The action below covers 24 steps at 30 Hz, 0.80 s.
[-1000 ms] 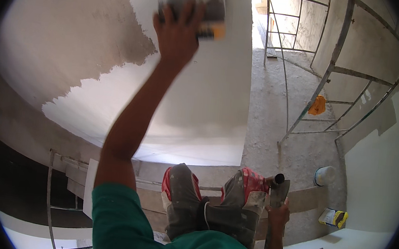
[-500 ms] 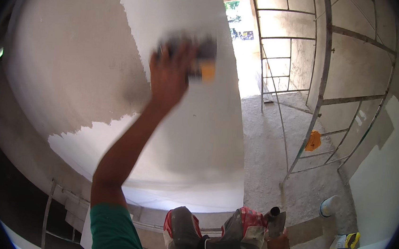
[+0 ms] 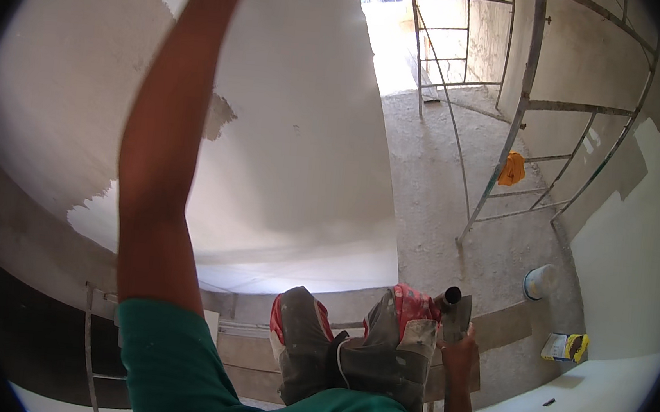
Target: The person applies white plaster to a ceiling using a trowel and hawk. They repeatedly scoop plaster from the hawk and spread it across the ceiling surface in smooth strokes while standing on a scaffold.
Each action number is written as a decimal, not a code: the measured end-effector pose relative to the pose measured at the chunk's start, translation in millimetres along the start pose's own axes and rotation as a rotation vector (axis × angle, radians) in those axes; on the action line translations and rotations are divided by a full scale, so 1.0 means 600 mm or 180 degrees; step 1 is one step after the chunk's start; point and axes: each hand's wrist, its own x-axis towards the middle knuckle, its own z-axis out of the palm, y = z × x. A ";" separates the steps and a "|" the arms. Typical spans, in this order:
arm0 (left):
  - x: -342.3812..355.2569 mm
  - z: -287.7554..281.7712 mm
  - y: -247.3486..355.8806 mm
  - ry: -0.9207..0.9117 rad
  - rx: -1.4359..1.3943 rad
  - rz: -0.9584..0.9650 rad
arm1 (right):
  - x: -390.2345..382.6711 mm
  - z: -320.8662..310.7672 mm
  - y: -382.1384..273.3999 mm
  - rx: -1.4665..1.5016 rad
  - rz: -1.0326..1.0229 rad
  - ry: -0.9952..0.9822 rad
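My left arm [image 3: 168,129] reaches up along the wall [image 3: 294,171], which is partly coated in smooth white and partly rough grey-beige. My left hand is cut off by the upper edge, so its fingers and anything in them are hidden. Low on the right, beside my knee, my right hand [image 3: 458,352] is closed around a flat grey plate-like tool [image 3: 458,315]. A dark round end [image 3: 452,296], like a tube or handle, sticks out next to that plate. Exactly what kind of tool it is, I cannot tell.
Metal scaffold frames [image 3: 528,82] stand on the right, an orange cloth [image 3: 512,168] hanging on one. A white bucket [image 3: 540,282] and a yellow-and-white bag [image 3: 566,347] lie on the rough floor [image 3: 426,183]. Planks [image 3: 254,356] run beneath my legs.
My left hand, which held a blurred dark and yellow tool against the wall, has moved up out of the picture. The view has tilted lower; my right hand stays beside my knee.
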 end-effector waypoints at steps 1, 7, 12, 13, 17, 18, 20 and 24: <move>-0.067 0.054 0.030 -0.0073 0.0039 -0.0033 | 0.003 0.001 -0.004 -0.0042 0.0101 0.0060; -0.370 0.144 0.172 0.0079 -0.0926 0.0324 | -0.001 -0.009 -0.006 -0.0118 0.0039 0.0052; -0.594 0.156 0.142 -0.0790 -0.1026 0.0810 | 0.005 0.007 0.001 0.0129 -0.0044 -0.0041; -0.612 0.149 0.125 -0.0954 -0.1031 0.0898 | 0.008 0.011 0.005 0.0191 -0.0066 -0.0048; -0.558 0.065 0.050 -0.1300 -0.0892 0.1075 | 0.028 0.057 0.066 0.0118 -0.0574 0.0630; -0.520 0.064 0.018 -0.0982 -0.0772 0.0896 | 0.016 0.030 0.031 0.0164 -0.0384 0.0395; -0.419 0.044 -0.034 -0.0537 -0.0475 0.0600 | 0.008 0.014 0.027 -0.0347 -0.0240 0.0004; -0.159 0.038 -0.192 0.0467 -0.0507 0.0160 | -0.035 -0.012 0.003 -0.0651 -0.0472 0.0111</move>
